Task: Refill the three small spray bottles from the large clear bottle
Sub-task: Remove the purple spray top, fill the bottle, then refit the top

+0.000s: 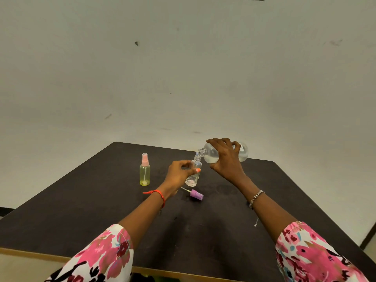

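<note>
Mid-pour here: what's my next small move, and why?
Probably tip the large clear bottle in the right hand slightly further: its neck sits at the open mouth of the small clear bottle the left hand steadies, which looks nearly empty.

The right hand (225, 162) tilts the large clear bottle (210, 155) over the small bottle (196, 165) the left hand (179, 174) holds.

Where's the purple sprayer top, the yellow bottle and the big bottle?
purple sprayer top (197, 194), head view, on its cap.
yellow bottle (144, 176), head view, on its body.
big bottle (210, 154), head view, on its clear shoulder.
</note>
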The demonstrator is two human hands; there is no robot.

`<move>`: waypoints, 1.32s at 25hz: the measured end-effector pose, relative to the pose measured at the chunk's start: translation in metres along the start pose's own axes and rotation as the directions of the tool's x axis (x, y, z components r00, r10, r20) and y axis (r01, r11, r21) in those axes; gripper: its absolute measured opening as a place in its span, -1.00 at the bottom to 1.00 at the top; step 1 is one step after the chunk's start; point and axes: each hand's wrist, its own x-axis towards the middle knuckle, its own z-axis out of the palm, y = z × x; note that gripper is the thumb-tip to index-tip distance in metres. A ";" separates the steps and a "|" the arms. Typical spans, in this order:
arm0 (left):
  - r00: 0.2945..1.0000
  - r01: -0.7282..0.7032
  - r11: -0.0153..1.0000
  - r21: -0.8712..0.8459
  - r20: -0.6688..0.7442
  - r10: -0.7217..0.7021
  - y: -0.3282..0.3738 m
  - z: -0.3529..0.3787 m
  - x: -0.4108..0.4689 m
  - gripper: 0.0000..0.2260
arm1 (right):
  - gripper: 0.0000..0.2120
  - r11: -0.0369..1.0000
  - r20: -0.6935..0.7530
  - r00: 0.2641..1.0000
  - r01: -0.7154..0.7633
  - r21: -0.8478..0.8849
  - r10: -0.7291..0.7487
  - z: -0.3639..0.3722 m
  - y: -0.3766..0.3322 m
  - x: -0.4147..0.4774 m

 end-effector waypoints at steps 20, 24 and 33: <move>1.000 -0.006 1.000 -0.020 -0.002 0.006 0.001 -0.002 -0.002 -0.67 | -0.45 1.000 -0.007 1.000 0.007 -0.010 -0.008 -0.001 -0.002 0.001; 1.000 -0.003 1.000 -0.011 0.000 0.003 0.002 -0.002 -0.002 -0.66 | -0.44 1.000 -0.003 1.000 0.011 -0.003 -0.011 -0.002 -0.003 0.001; 1.000 0.006 1.000 -0.018 -0.001 -0.006 -0.002 -0.001 -0.001 -0.66 | -0.42 1.000 0.008 1.000 0.004 -0.008 -0.004 0.000 -0.003 -0.001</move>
